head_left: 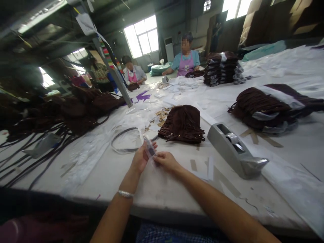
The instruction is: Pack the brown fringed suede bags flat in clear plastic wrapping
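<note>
My left hand (141, 158) is closed on a piece of clear plastic wrap (149, 145) with something dark inside it, seemingly part of a strap. The fingertips of my right hand (165, 162) pinch the lower end of the same wrap. A dark strap (124, 131), partly covered in clear plastic, loops on the table to the left of my hands. Just beyond them sits a dark brown fringed bag (183, 123) with small gold-coloured eyelets. To the right stands a grey tape dispenser (234, 148). Blur hides the finer detail between my fingers.
Brown bags with long straps (83, 104) are heaped at the left, near a metal post (113, 67). Wrapped bags (265, 104) lie at the right, with a tall stack (222, 69) behind. Small tan pieces (162, 116) are scattered mid-table. Co-workers (186, 62) work across the table.
</note>
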Available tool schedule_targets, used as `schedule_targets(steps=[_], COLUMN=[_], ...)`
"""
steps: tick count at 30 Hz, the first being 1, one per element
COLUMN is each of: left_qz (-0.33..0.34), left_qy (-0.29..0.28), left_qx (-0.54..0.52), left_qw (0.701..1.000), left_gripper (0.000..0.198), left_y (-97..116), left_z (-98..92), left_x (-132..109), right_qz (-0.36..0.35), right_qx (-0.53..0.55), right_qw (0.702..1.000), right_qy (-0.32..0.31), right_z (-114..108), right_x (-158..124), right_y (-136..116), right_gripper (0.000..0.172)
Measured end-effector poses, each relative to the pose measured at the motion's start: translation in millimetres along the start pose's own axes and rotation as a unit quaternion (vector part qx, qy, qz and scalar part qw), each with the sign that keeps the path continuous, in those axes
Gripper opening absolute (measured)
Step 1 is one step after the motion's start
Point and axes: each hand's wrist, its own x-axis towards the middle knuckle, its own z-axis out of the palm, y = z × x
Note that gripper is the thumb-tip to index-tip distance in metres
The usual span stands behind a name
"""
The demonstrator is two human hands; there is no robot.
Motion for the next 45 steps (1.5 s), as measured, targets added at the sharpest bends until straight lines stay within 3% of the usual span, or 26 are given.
schedule_targets(steps=[3,5,11,17,21,24,29,31,33,34,35,37,39,41,43,45], left_qz=[0.044,0.050,0.038,0.037,0.020,0.001,-0.068,-0.053,0.067,0.152,0.233,0.341,0.379,0.384,0.381,0.379], left_qy=[0.036,0.040,0.026,0.013,-0.028,-0.034,-0.064,-0.072,-0.028,0.004,0.021,-0.009,-0.076,-0.108,-0.109,-0.108], left_qx=[0.002,0.008,0.017,0.029,0.106,0.158,0.214,0.281,0.377,0.425,0.473,0.567,0.656,0.716,0.742,0.747], left_qw=[0.998,0.998,0.999,0.999,0.994,0.987,0.972,0.955,0.923,0.892,0.849,0.750,0.648,0.573,0.540,0.536], left_gripper=[0.019,0.018,0.028,0.043,0.054,0.050,0.052,0.055,0.050,0.044,0.037,0.035,0.043,0.044,0.039,0.035], left_y=[11,4,-34,-38,-49,-59,-59,-51,-39,-34,-28,-22,-21,-21,-17,-8], left_z=[-4.1,-3.2,0.6,-9.3,-4.6,2.0,-0.4,-9.6,-21.8,-28.0,-33.9,-44.4,-54.4,-66.4,-81.2,-96.1], left_x=[3,-4,-42,-69,-87,-96,-109,-112,-112,-110,-106,-97,-85,-72,-58,-46], right_qz=[0.005,0.006,0.008,-0.014,-0.032,-0.015,0.041,0.077,0.118,0.136,0.151,0.172,0.184,0.194,0.206,0.222], right_qx=[0.007,0.017,0.038,0.052,0.055,0.040,0.020,0.018,0.013,0.010,0.006,0.001,-0.001,0.000,-0.002,-0.003], right_qw=[0.999,0.999,0.999,0.999,0.997,0.998,0.999,0.997,0.991,0.988,0.984,0.978,0.973,0.969,0.966,0.963], right_qy=[-0.037,-0.044,-0.032,-0.006,0.039,0.046,0.013,-0.019,-0.056,-0.074,-0.091,-0.120,-0.143,-0.156,-0.159,-0.153], right_z=[3,4,6,7,3,3,3,1,-3,-4,-5,-6,-7,-10,-16,-23], right_x=[-5,-7,-7,-5,-4,-6,-9,-12,-16,-18,-21,-26,-34,-44,-59,-76], right_y=[-1,1,9,5,1,1,-1,-6,-12,-15,-18,-23,-26,-25,-21,-17], right_gripper=[0.043,0.045,0.050,0.053,0.048,0.039,0.026,0.024,0.019,0.018,0.018,0.018,0.018,0.018,0.020,0.022])
